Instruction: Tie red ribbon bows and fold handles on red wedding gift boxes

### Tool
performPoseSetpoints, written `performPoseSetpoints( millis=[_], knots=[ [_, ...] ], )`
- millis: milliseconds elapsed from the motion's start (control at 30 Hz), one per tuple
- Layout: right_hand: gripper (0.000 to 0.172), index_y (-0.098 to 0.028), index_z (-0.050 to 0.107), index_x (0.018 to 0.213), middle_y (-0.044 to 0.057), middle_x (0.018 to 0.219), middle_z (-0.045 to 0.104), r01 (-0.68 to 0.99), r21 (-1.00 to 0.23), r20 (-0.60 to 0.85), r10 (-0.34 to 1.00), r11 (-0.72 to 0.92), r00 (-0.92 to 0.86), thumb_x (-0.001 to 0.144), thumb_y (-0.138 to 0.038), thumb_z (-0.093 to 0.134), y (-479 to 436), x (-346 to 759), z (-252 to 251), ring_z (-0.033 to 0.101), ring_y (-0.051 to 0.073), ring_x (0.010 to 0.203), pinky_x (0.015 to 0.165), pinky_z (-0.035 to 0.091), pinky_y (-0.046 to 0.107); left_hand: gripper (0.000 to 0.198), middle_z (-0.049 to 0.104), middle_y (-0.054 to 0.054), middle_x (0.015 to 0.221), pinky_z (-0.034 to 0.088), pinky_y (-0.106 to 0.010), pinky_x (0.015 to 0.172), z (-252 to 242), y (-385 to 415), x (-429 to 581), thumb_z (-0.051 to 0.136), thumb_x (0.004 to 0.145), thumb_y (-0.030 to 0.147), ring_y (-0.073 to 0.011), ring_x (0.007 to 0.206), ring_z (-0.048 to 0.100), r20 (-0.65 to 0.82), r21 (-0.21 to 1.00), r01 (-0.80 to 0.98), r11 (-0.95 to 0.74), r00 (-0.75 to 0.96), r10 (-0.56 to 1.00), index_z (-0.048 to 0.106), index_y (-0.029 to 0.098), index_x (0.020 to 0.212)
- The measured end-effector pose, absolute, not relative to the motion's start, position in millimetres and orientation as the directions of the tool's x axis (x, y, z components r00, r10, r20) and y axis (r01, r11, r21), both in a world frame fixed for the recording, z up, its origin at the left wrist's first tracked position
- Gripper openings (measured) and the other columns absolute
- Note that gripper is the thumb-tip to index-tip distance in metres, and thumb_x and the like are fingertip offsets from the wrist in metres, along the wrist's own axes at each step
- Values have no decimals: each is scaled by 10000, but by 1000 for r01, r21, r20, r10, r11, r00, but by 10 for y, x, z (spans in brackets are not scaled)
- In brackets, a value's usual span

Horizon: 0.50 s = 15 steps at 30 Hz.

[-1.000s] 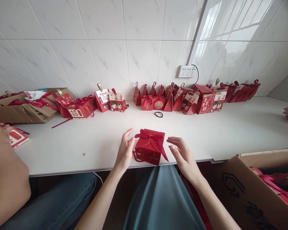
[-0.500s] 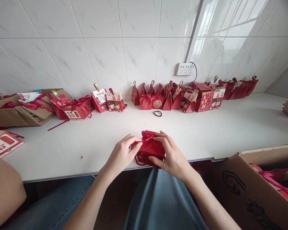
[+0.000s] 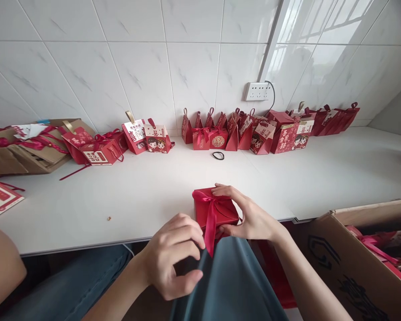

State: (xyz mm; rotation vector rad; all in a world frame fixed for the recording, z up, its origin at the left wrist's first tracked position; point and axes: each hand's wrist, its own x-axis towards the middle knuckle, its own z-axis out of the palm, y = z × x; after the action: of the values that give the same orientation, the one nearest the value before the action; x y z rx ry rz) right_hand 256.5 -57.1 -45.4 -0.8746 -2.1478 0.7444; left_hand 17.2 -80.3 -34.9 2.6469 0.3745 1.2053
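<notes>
- Carton [image 3: 341,258], near right: cut off by the frame edge, contents hard to make out.
- Left hand [image 3: 173,256]: curled nearly closed, fingertips at the ribbon [image 3: 211,225] tail. Cannot tell whether it is pinched.
- Right hand [image 3: 252,218]: half-closed around box [image 3: 220,213], fingers on top, thumb at front.
- Box sits at near edge of table [image 3: 147,196].
- Far: bags [image 3: 240,133] along wall.

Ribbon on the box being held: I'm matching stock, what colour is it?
Red, same as the box; the ribbon shows best in the head view.

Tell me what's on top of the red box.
A red ribbon crosses its closed top flaps; the left hand pinches one tail, the right hand grips the red box. Contents are hidden by the flaps.
</notes>
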Motion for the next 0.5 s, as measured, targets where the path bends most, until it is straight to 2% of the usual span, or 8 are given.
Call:
performPoseSetpoints(
  millis=[67,133,233,300,400,500],
  knots=[
    [526,-232,426,1261,109,1351,460,273,-754,406,750,598,-522,787,-317,638,-557,2588,-463,324,271,1359,1089,332,457,107,585,-39,769,479,-320,673,-347,-725,160,477,817,180,-168,762,563,738,438,158,-885,498,454,492,188,711],
    [388,-241,459,1235,103,1324,479,230,-777,475,785,586,-397,890,-414,499,-570,2580,-456,380,258,1323,1079,344,454,98,575,-33,815,477,-298,690,-359,-606,159,464,849,158,-150,769,560,696,562,296,-772,335,635,519,196,777],
    [269,-231,548,1115,103,1198,543,372,-708,572,796,600,-196,943,-389,414,-656,2503,-389,501,234,1192,1009,418,420,131,578,-37,963,485,-276,732,-387,-430,183,495,874,212,-139,832,571,519,688,410,-598,297,801,561,216,987],
    [247,-207,573,1093,117,1157,557,450,-592,616,735,669,-282,918,-355,479,-738,2421,-333,539,229,1121,950,465,392,187,563,-44,1038,489,-267,748,-397,-354,202,497,887,251,-145,904,569,461,700,405,-588,372,805,563,234,1060],
    [281,-178,577,1123,134,1161,568,471,-436,603,638,766,-479,880,-317,550,-825,2314,-313,540,240,1114,942,478,411,158,545,-48,1057,472,-288,842,-388,-300,211,511,894,291,-163,1009,542,454,636,435,-637,457,765,595,238,1017],
    [246,-171,593,1101,132,1156,585,505,-379,593,622,775,-511,881,-271,549,-839,2280,-385,532,243,1144,1002,436,463,137,545,-44,1044,444,-312,910,-350,-288,198,513,896,307,-167,1013,538,440,573,478,-666,507,741,622,225,909]
  ],
)
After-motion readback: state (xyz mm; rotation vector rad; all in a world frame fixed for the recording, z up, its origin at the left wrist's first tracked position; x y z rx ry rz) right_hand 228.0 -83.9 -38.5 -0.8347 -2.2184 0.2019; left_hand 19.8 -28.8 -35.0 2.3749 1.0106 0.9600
